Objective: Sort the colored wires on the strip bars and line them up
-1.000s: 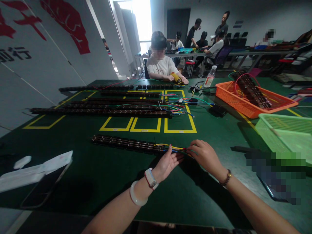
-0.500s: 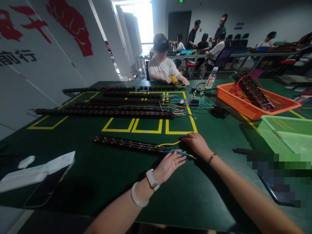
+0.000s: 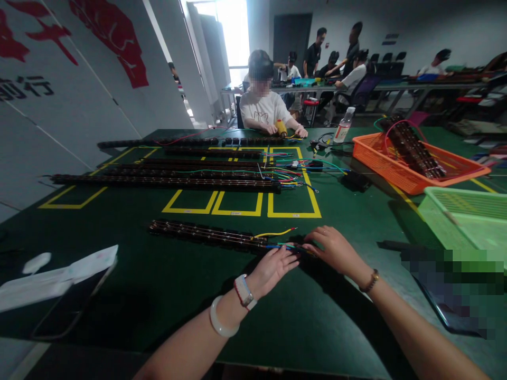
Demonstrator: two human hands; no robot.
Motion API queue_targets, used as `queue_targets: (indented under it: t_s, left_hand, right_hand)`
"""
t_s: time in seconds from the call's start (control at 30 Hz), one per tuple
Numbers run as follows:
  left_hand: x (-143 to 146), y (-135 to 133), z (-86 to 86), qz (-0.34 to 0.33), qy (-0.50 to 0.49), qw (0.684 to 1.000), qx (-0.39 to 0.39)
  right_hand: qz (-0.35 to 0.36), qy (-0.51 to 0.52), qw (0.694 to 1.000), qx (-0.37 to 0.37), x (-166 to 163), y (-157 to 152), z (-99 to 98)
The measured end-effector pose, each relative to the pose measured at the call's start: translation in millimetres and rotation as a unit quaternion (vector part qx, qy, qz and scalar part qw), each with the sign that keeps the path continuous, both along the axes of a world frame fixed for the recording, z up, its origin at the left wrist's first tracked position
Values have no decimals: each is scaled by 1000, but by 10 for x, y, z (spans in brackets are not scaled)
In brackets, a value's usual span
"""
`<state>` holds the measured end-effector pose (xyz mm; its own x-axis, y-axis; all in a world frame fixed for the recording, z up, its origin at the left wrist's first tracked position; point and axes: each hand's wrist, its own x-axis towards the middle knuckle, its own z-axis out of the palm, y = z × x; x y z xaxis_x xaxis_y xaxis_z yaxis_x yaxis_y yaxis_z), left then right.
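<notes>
A dark, ribbed strip assembly with metal lines along it lies on the green table. From its right end come a yellow wire with a red tip, and a bundle of blue and green wires. My left hand, palm turned up and fingers fairly straight, has the bundle between thumb and index finger. Over the bundle's far end is my right hand, its thumb and fingertips pinched on the wires; the wire tips are mostly hidden there. The yellow wire lies loose, apart from both hands.
Several longer strips with coloured wire ends lie farther back across yellow tape outlines. At right stand an orange basket and a green basket. A bottle stands near a seated person. A phone lies left.
My right hand has left the yellow wire's tip and moved right and down onto the ends of the blue and green wires. My left hand stays nearly in place.
</notes>
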<state>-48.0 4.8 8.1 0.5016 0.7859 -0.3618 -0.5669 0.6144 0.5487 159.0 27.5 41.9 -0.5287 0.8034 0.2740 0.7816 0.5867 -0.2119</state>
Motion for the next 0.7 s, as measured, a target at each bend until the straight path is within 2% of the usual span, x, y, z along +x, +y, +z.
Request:
queue_targets:
  t_s: [0.1,0.23,0.5,0.7]
  left_hand:
    - [3,1,24,-5,-1,1000,5]
    - [13,10,27,-2,4,1000,3]
    - [-4,-20,88,-34,40,998,33]
    - [17,-59,90,-10,76,997,33]
  right_hand:
    - [19,-40,998,-35,57,-115,-21]
    - [20,-57,997,-40,77,-163,-78]
    - [-8,-19,998,-56,60,-41,12]
    - [-44,29,997,-53,50,75,-49]
